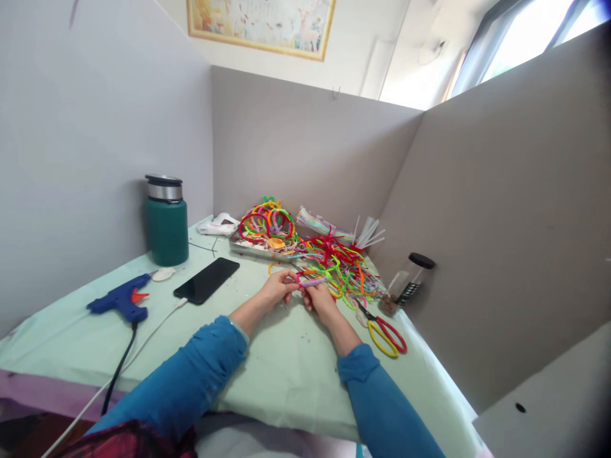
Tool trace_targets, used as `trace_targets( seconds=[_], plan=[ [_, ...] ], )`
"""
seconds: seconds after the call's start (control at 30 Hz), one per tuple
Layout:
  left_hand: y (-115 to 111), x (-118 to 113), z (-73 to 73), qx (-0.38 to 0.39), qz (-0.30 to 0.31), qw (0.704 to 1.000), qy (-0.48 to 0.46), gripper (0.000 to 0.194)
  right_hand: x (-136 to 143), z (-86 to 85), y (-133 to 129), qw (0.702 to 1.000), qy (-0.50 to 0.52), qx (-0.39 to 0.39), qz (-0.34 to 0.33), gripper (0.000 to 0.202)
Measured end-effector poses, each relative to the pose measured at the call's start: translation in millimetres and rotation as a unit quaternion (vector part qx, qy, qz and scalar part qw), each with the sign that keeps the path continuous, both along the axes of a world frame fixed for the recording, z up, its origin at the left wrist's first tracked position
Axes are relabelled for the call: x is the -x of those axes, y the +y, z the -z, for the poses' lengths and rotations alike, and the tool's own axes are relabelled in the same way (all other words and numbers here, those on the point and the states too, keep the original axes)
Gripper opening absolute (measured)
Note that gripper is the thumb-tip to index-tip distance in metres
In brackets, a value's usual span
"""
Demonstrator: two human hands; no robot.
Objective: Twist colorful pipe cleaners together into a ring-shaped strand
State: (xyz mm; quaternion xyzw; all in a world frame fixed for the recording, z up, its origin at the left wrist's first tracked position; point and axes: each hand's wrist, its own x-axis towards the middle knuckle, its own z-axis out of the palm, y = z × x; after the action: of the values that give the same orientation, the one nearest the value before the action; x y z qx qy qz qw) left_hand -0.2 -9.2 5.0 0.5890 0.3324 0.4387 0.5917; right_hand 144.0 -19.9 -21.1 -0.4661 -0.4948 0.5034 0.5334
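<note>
Both hands meet over the middle of the pale green table cover (286, 362). My left hand (281, 287) pinches the left end of a short pink and purple fuzzy stem piece (314, 282). Just beside it, my right hand (317, 298) has its fingers closed on the same piece from below. Behind them lies a loose heap of red, green and orange fuzzy stems (334, 251). A metal tray (262, 252) holds coloured rings and small cut pieces.
Scissors with red and yellow handles (389, 337) lie right of my right hand. A clear jar (405, 283) leans farther right. On the left are a black phone (207, 280), a blue glue gun (125, 299) with its cord, and a green bottle (167, 226). Grey partitions surround the table.
</note>
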Motion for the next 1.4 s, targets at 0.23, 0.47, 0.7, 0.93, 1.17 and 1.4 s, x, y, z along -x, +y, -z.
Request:
trace_targets(
  seconds=[0.23, 0.47, 0.7, 0.93, 1.17, 1.4],
  plan=[
    [2, 0, 2.4, -0.005, -0.002, 1.0, 0.012, 0.036, 0, 3.9, 2, 0.997, -0.064, -0.036, -0.024, 0.02],
    [1, 2, -1.9, 0.016, -0.012, 1.0, -0.009, 0.04, -2, -2.4, -2, 0.998, 0.029, -0.047, 0.002, 0.043],
    [4, 1, 0.9, 0.024, -0.027, 0.999, -0.04, 0.032, -4, -4.4, -3, 0.998, 0.054, -0.044, -0.004, 0.033],
    [5, 1, 1.5, 0.009, -0.037, 0.999, -0.039, 0.027, -2, -8.0, -8, 0.991, 0.11, -0.064, -0.037, 0.044],
    [3, 0, 0.0, 0.016, -0.026, 0.999, -0.023, 0.024, -5, -7.8, -5, 0.993, 0.111, -0.049, -0.005, 0.036],
    [0, 0, -2.2, 0.01, -0.036, 0.999, 0.005, 0.018, -4, -6.6, -6, 0.998, 0.038, -0.043, -0.018, 0.036]
  ],
)
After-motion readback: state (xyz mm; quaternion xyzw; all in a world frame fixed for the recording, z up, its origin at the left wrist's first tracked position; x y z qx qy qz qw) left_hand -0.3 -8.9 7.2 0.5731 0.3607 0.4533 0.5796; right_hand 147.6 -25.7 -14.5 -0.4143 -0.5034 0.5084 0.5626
